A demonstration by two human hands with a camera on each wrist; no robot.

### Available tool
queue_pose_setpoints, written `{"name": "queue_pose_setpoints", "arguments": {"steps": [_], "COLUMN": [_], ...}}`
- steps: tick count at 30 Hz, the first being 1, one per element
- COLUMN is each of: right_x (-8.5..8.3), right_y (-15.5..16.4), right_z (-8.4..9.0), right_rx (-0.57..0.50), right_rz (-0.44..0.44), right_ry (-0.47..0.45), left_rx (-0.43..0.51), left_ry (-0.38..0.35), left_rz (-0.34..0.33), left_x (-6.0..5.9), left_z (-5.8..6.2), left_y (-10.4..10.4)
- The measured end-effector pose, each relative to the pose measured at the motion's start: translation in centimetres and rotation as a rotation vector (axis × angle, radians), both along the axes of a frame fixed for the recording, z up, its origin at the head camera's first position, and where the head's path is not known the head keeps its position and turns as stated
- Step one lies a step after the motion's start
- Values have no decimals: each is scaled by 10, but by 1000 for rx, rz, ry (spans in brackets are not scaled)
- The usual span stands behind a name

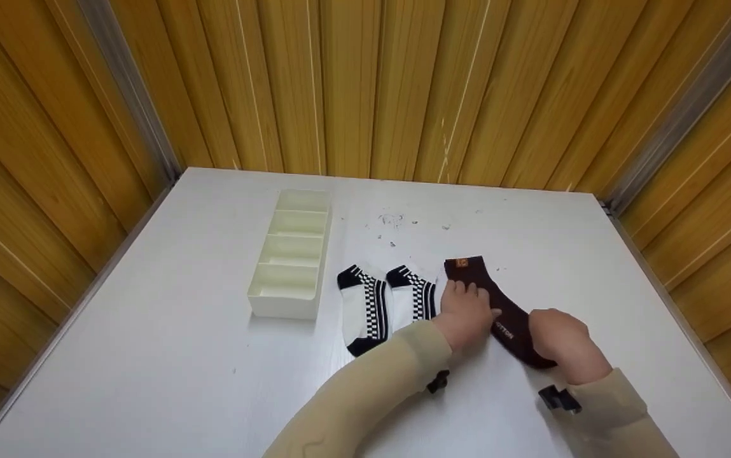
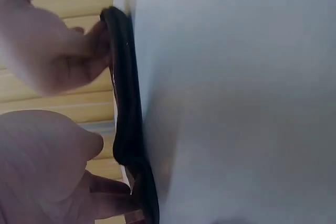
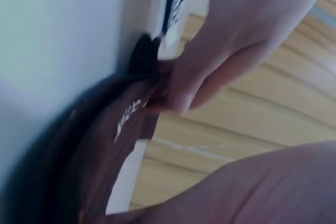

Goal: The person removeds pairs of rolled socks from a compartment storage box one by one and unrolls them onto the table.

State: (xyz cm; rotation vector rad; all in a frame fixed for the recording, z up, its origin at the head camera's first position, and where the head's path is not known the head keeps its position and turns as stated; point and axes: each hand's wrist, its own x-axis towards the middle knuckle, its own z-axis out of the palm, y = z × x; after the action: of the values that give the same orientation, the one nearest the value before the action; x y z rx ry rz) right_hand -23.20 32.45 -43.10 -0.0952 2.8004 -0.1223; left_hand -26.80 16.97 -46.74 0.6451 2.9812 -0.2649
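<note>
White table [image 1: 149, 356], wood-panelled walls on three sides. Brown sock [image 1: 505, 321] lies flat right of centre on the table, cuff end with an orange tag pointing away, toe end nearest the person. White lettering shows along its side.

Left hand [image 1: 467, 312] rests on the sock's middle, fingers laid down on the fabric; the left wrist view shows its fingers [image 2: 113, 200] meeting the dark edge. Whether they pinch or only press, I cannot tell. Right hand [image 1: 562, 343] covers the toe end, fingers bent down onto it; the grip itself is hidden, so pinching or pressing is likewise unclear.

Just left of the brown sock, two white socks with black checks lie side by side: one [image 1: 365, 308] nearer the tray, the other [image 1: 413, 296] partly under the left wrist. A cream divided tray [image 1: 279, 302] stands further left, well apart from the hands.

Handling judgement: the sock looks light, soft and limp; it will sag and fold wherever it is unsupported. Best taken at cuff and toe, or pinched along an edge.
</note>
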Motion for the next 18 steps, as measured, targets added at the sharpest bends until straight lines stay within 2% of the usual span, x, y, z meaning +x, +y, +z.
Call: {"name": "queue_pose_setpoints", "arguments": {"steps": [2,5,9,13,18], "right_x": [6,12,15,18,19], "right_y": [-6,-15,-24,-29,-29], "right_z": [-1,-5,-14,-20,-24], "right_rx": [-35,-126,-219,-237,-264], "right_rz": [70,173,275,325,368], "right_ry": [31,85,148,186,201], "left_rx": [29,54,81,141,186], "left_ry": [-52,-101,-134,-190,-247], "left_rz": [28,36,-22,-74,-83], "left_x": [-5,-12,-19,-21,-22], "left_z": [1,3,8,13,15], "left_y": [-3,-12,-26,-38,-47]}}
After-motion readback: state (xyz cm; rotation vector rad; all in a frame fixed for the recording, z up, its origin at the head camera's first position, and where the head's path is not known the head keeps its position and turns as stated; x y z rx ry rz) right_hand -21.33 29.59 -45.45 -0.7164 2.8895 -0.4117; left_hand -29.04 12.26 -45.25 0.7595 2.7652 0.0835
